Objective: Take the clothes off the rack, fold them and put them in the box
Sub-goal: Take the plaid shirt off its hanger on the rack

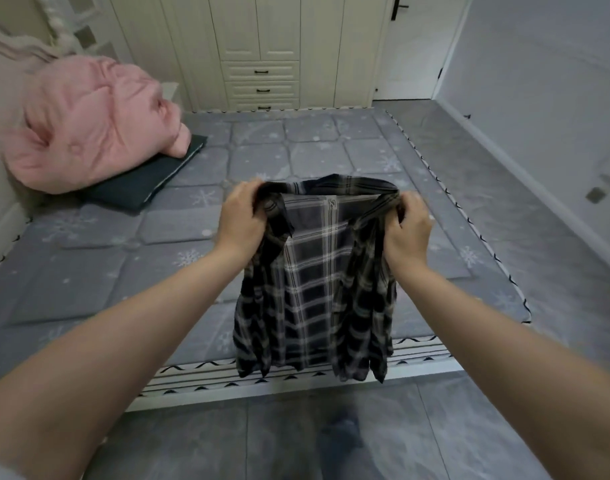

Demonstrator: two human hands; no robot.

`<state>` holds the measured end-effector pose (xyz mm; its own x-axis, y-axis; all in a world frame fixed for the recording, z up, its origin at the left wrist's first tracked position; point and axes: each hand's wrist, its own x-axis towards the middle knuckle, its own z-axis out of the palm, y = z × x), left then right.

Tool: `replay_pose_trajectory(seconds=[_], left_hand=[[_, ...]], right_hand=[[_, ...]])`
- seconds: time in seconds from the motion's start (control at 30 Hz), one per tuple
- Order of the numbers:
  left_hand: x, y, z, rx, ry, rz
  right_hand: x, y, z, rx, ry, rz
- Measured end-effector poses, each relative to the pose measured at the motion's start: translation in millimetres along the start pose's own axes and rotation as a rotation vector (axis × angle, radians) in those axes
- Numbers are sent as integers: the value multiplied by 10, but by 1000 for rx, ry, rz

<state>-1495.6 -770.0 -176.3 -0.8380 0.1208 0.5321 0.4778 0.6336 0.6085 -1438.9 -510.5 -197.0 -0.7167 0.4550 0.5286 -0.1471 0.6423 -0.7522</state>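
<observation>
No readable text anywhere. Small label inside the shirt (314, 271) collar has a mark, too blurred to read.

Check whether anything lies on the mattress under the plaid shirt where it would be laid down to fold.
Nothing visible does. The left hand and right hand hold the plaid shirt up over a bare stretch of mattress. The pink quilt and dark pillow lie far left. No box is in view.

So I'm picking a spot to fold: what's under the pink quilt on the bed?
A dark pillow lies under the pink quilt, its near end sticking out onto the grey mattress. The quilt covers the pillow's far end and anything else beneath.
</observation>
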Motion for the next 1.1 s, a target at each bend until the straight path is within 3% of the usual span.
replay_pose_trajectory(seconds=[0.2, 0.37, 0.43, 0.6, 0.73, 1.1], left_hand=[[197, -87, 264, -29, 82, 7], [749, -344, 511, 206, -183, 136], [909, -433, 655, 255, -211, 134], [1167, -768, 1173, 186, -176, -119], [1274, -1246, 1534, 200, -239, -271], [1743, -2970, 2801, 148, -452, -410]], right_hand=[[227, 157, 266, 89, -22, -31], [897, 617, 588, -69, -172, -59], [1074, 796, 711, -147, -225, -65], [1348, 1268, 1078, -279, -372, -9], [1478, 1642, 1456, -373, -496, 48], [1823, 2872, 3019, -519, -812, 246]])
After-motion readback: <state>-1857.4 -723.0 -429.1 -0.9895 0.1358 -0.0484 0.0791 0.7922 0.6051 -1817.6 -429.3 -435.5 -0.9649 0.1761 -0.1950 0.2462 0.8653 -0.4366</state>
